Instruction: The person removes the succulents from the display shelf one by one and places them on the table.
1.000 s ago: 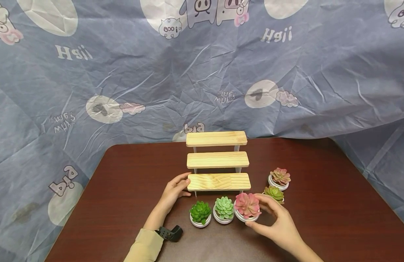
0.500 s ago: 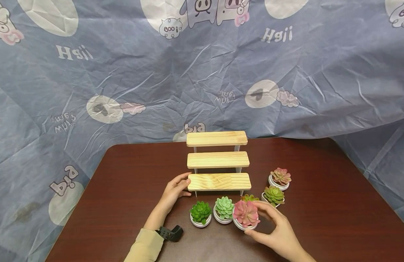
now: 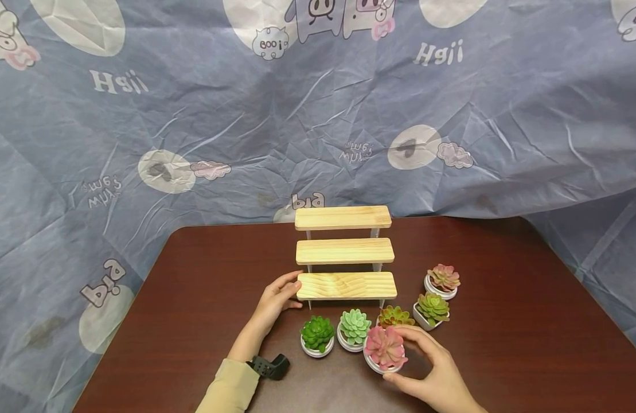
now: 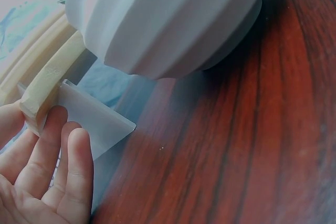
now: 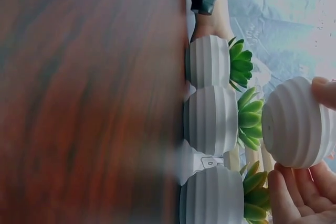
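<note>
A three-tier wooden display stand (image 3: 346, 285) with clear supports stands at the back middle of the table. My left hand (image 3: 270, 301) pinches the left end of its lowest board, as the left wrist view also shows. My right hand (image 3: 435, 367) grips a potted pink succulent (image 3: 385, 347) between thumb and fingers. Its ribbed white pot (image 5: 296, 121) is raised off the table, bottom showing in the right wrist view. Below it stand potted succulents: dark green (image 3: 317, 332), light green (image 3: 355, 326) and orange-tipped green (image 3: 395, 316), the last partly hidden behind the pink one.
To the right, a yellow-green succulent (image 3: 432, 308) in a white pot and a pinkish one (image 3: 444, 277) stand one behind the other. The dark red-brown table (image 3: 219, 258) ends at a blue patterned cloth (image 3: 276, 115) hanging behind it.
My right hand has brought the pink succulent toward me and slightly left. The orange-tipped and yellow-green succulents behind it have come into view. My left hand stays on the board.
</note>
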Motion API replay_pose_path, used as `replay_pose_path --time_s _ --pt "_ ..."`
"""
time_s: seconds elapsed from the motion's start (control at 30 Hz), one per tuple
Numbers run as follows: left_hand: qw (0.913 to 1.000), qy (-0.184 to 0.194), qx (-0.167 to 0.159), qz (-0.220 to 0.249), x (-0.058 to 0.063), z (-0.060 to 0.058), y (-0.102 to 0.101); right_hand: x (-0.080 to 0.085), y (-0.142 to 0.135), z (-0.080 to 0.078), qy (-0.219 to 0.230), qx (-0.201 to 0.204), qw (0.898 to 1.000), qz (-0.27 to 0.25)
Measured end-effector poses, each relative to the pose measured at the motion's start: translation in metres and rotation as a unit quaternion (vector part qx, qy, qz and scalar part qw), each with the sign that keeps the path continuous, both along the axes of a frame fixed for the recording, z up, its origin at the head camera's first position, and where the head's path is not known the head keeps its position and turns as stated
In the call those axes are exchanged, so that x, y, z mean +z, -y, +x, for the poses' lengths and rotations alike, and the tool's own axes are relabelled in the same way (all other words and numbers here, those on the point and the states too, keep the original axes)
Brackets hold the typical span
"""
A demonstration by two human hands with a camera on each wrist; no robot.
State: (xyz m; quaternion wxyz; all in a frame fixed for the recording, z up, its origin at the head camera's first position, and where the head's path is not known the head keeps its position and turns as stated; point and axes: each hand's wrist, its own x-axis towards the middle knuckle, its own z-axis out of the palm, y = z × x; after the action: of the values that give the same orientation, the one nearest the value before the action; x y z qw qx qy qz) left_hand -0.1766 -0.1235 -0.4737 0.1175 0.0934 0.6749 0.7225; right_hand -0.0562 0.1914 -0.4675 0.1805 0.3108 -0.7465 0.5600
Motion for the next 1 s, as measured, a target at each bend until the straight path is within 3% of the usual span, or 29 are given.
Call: replay_pose_path --time_s 0.23,0.57,1.0 --pt "1.0 -0.005 -0.002 0.004 0.001 0.0 0.0 -0.001 0.004 0.004 -0.014 0.006 1.0 0.005" --pt "1.0 -0.001 0.001 0.0 0.001 0.001 0.0 0.016 0.014 0.012 -0.038 0.01 0.999 0.008" --pt "1.0 0.002 0.004 -0.005 0.001 0.001 -0.001 -0.02 0.009 0.006 -0.03 0.039 0.999 -0.012"
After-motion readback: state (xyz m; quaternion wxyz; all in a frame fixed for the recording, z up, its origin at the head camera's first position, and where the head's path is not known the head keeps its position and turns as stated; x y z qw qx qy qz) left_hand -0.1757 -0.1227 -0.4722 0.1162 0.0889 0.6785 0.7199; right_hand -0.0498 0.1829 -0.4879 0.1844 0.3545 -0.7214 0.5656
